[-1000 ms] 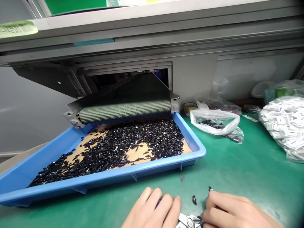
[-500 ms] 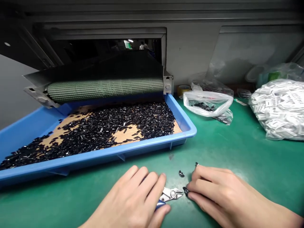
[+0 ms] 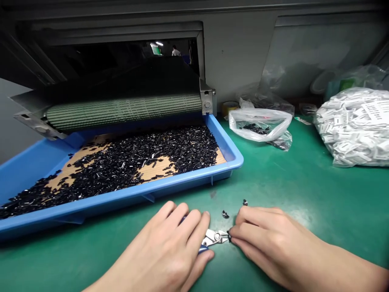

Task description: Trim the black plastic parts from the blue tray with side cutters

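Observation:
My left hand [image 3: 170,247] is closed round a pair of small cutters [image 3: 214,237] with blue handles; the metal jaws stick out to the right. My right hand [image 3: 264,239] pinches a tiny black part [image 3: 229,236] right at the jaw tips. Two loose black bits [image 3: 225,214] lie on the green mat [image 3: 304,194] just beyond my fingers. Behind them stands a blue tray [image 3: 231,156] holding several small black parts [image 3: 130,162] on a brown sheet.
A ribbed conveyor roller [image 3: 121,111] hangs over the tray's far edge under a grey machine. An open plastic bag with black parts [image 3: 258,125] lies at the right of the tray. A big bag of white parts [image 3: 355,125] sits far right. A tape roll [image 3: 228,107] stands behind.
The view has tilted down and both hands now sit higher in the picture. The cutters' jaws and my right fingertips have come together at the small black part.

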The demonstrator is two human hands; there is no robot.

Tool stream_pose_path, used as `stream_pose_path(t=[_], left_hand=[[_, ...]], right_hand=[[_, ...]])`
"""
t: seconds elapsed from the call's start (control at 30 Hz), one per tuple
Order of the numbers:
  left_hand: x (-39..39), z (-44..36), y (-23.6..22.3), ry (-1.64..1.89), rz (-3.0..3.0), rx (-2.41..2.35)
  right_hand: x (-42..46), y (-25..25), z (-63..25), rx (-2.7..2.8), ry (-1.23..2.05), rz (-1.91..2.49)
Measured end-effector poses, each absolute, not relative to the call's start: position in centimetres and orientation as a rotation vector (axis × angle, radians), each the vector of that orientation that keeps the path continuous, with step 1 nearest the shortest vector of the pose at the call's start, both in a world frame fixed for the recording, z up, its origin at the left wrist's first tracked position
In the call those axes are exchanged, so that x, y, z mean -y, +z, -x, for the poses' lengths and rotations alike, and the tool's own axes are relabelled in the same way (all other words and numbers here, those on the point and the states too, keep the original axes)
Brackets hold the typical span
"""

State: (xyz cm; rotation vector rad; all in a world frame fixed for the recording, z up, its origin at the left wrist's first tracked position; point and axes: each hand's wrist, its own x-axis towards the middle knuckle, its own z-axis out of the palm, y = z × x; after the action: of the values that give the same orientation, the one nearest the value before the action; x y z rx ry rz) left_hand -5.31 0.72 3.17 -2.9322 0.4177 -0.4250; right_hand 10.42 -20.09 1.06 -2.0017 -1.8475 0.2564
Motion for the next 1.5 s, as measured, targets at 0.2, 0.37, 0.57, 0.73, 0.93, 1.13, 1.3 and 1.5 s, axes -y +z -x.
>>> stream_pose_path(t=[0.2,0.37,0.57,0.73,0.93,1.13,1.3,1.5], left_hand=[[-0.5,4.4,4.5,-0.316,2.864,-0.516],[-0.6,3.7,4.8,-0.287,2.775,-0.632],[-0.8,3.7,4.4,-0.264,2.74,-0.719],[-1.4,4.9,3.8,-0.253,2.879,-0.566],[-2.0,5.7,2.8,-0.325,2.906,-0.433],[-2.6,5.3,1.6,-0.404,2.92,-0.391],[-2.6,4.4,1.5,-0.396,2.96,-0.402],[-2.6,3.8,1.7,-0.416,2.955,-0.468]], right_hand=[[19.7,1.2,-10.3,1.859,0.317,2.004],[19.4,1.2,-10.2,1.837,0.4,1.998],[19.9,2.0,-10.6,1.731,0.475,1.983],[19.1,1.7,-11.3,1.521,0.294,1.975],[17.9,1.0,-11.3,1.603,0.259,1.992],[18.4,1.8,-11.7,1.549,0.396,1.947],[18.3,1.5,-12.0,1.34,0.431,2.038],[18.5,0.6,-11.9,1.419,0.441,1.956]])
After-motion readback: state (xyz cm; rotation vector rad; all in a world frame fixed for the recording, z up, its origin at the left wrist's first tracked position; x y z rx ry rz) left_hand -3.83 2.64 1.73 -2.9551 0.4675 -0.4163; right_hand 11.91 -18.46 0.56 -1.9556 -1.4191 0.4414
